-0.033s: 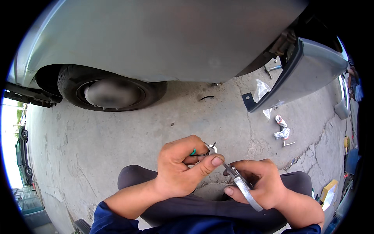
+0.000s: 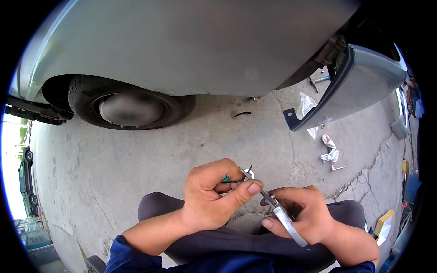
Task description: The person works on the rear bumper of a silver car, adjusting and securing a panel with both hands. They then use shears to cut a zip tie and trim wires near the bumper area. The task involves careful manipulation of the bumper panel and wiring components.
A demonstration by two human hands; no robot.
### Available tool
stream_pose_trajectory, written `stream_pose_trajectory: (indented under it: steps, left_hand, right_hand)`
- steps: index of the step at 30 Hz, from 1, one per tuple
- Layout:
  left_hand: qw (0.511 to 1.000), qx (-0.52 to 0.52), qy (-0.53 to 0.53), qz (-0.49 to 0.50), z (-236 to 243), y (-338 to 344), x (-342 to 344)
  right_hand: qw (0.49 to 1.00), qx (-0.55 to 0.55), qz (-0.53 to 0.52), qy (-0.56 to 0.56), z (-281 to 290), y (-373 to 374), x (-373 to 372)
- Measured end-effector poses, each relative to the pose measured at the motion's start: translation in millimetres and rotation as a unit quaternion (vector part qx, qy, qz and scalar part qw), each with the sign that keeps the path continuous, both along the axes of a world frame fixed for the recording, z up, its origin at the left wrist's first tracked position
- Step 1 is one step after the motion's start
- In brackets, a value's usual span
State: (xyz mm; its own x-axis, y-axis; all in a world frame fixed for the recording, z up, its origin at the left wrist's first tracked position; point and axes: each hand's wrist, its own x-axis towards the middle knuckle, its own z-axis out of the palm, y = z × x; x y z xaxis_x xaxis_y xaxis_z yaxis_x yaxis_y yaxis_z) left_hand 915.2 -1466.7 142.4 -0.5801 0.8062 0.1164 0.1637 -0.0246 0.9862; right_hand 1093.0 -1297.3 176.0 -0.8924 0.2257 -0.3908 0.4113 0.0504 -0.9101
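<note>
My right hand (image 2: pixel 304 213) is wrapped round a pair of metal pliers (image 2: pixel 284 220), with one silver handle along its palm side. The long jaws point up and left into my left hand. My left hand (image 2: pixel 214 193) is closed, its thumb and fingers pinching at the jaw tips. Out of that pinch come a thin black wire (image 2: pixel 234 181) with a green bit (image 2: pixel 226 178) and a small white curved piece (image 2: pixel 250 174). How the jaws meet the wire is partly hidden by my thumb.
A grey car body (image 2: pixel 182 45) with a tyre (image 2: pixel 86 107) stands ahead. At right a detached grey bumper (image 2: pixel 359 86) hangs angled near the ground. On the concrete lie a black strip (image 2: pixel 242 113), a glove (image 2: pixel 329 149), a plastic bag (image 2: pixel 306 105) and a hammer (image 2: pixel 320 79).
</note>
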Motion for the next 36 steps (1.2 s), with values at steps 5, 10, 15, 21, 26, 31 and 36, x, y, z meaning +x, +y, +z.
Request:
stream_pose_trajectory:
  steps: [5,10,15,21,26,31,36]
  left_hand:
    - [1.000,0.007,0.026,0.015,5,0,-2]
    - [0.988,0.053,0.143,0.028,-3,3,2]
    - [0.996,-0.067,-0.036,-0.037,-1,-4,-1]
    - [0.992,0.019,-0.127,-0.015,-4,5,-4]
    - [0.992,-0.043,-0.116,0.002,-1,10,1]
    - [0.994,-0.002,-0.112,0.007,-9,7,5]
    - [0.992,-0.012,-0.123,-0.007,-3,6,3]
  right_hand:
    - [0.997,-0.079,-0.009,0.005,-3,-8,1]
    - [0.994,-0.099,-0.038,0.017,-13,-10,4]
    - [0.980,-0.159,-0.118,0.006,0,-11,-6]
    - [0.990,0.125,-0.055,0.043,1,1,0]
    - [0.964,0.257,-0.015,0.059,4,0,-2]
    - [0.962,0.271,0.000,0.028,10,0,-3]
    - [0.965,0.261,-0.002,0.021,11,-1,-3]
